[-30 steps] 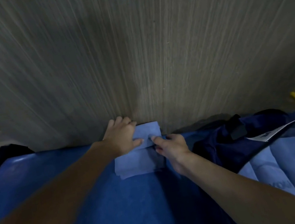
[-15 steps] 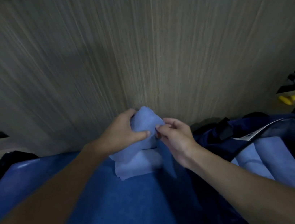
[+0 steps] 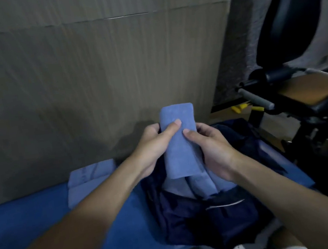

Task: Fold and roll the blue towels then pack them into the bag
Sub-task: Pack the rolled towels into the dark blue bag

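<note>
Both hands have brought the rolled towel (image 3: 179,141) up off the pile by the wall and across to the right since a moment ago. It now hangs over the open bag (image 3: 214,218).

It stands nearly on end between the palms, with its far end rising past the fingertips and its near end just above the bag's mouth. The left hand (image 3: 152,149) wraps the roll's left side, its thumb laid across the front and its fingers curled round behind. The right hand (image 3: 215,151) clasps the right side the same way, with its thumb tip pressed on the front just beside the left thumb.

Directly beneath the hands, inside the dark navy bag, the packed towels (image 3: 204,184) lie side by side, pale blue. From where I stand I can't tell whether the held roll touches them.

Off to the left of the left hand, past the wrist, a stack of folded towels (image 3: 87,181) sits on the blue mat (image 3: 25,224). It lies close against the foot of the cardboard sheet (image 3: 88,71) that stands up behind both hands. The bag rests on the same mat, below the wrists and nearer to the person.

Out beyond the right hand is a black padded bench (image 3: 283,23) on a metal frame. A small yellow object (image 3: 239,108) lies low down between the bench and the cardboard.
</note>
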